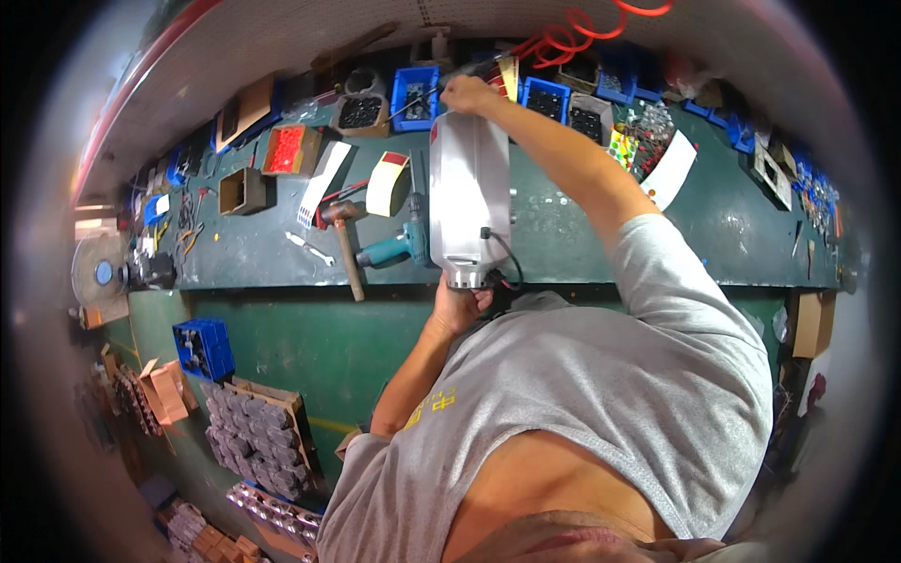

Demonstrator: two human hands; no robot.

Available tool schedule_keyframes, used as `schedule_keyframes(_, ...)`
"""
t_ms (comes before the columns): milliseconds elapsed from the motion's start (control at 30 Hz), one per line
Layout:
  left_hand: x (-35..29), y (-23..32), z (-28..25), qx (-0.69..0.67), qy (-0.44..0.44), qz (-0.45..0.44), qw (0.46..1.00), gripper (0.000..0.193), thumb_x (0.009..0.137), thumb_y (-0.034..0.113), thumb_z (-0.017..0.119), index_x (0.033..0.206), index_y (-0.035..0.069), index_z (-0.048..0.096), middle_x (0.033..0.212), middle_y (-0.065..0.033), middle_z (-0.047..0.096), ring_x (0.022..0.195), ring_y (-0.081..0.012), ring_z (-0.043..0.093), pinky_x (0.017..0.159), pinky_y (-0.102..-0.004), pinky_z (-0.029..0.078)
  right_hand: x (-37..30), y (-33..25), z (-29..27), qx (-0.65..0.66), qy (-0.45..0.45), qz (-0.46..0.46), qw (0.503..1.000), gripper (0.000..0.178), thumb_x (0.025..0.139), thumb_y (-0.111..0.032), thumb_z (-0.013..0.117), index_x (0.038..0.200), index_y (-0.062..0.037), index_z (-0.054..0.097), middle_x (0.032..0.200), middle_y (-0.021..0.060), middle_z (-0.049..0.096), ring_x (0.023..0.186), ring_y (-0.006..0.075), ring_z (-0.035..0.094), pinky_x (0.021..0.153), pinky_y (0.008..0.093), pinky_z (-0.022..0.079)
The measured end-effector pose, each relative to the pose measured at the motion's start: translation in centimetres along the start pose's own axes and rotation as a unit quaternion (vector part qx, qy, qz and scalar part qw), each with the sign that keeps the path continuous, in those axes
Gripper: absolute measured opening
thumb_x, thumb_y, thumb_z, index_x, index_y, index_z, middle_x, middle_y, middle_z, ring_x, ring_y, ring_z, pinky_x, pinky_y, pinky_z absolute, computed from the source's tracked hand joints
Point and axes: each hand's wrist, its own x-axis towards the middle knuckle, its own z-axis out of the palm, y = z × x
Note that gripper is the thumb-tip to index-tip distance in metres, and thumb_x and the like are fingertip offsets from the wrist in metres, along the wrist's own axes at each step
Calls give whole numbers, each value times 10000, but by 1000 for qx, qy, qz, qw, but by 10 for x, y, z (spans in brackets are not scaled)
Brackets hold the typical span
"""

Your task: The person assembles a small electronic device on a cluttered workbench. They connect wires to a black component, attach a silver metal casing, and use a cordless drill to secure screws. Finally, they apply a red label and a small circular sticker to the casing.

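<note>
A silver metal housing (469, 188), long with rounded sides, lies on the bench in front of me, its narrow end toward my body. A black cable (511, 258) loops from its near end. My left hand (458, 308) is closed around that narrow near end, its fingers partly hidden below it. Beyond the far end, my right hand (469, 96) is closed on a thin-shafted tool (408, 109) that points down to the left. Its handle is hidden in my fingers, so its exact kind does not show. To the housing's left lie a teal power drill (394, 246) and a hammer (349, 249).
Blue bins (415, 98) of small parts line the back of the bench (563, 249). A coiled red hose (582, 26) hangs above them. A red parts box (289, 150), a wrench (310, 248) and a bench grinder (117, 270) are at left. Stacked grey castings (253, 436) stand on the floor.
</note>
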Motion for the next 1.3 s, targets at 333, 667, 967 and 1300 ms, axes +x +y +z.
schedule_keyframes(333,-8,17,-41,72,88,-61,992,727,1017,657,301,1260,15,541,1017,-195,700,874,-263,654,780,-364,558,-73,28,55,165,233,-107,952,359,911,-296,639,1169,-57,707,1128,168,714,1120,355,630,993,461,469)
schedule_keyframes(667,-74,54,-96,279,371,51,884,548,1023,517,522,1261,26,576,956,-147,707,782,-215,661,720,-359,575,-265,283,69,223,459,249,823,327,774,-129,765,1055,9,669,884,163,699,807,267,685,765,378,549)
schedule_keyframes(967,-109,57,-59,362,463,145,796,268,1021,313,602,1064,50,634,878,-85,699,662,-149,619,611,-268,528,-290,466,-1,182,484,409,752,692,756,-110,731,1399,8,505,1191,222,683,1104,347,664,973,415,513)
schedule_keyframes(1300,-32,80,84,531,331,437,646,176,996,130,584,1006,-39,635,846,-77,668,694,-116,616,644,-249,528,-290,371,-34,520,479,249,662,278,864,-5,693,1134,36,638,958,54,664,833,120,615,734,261,494)
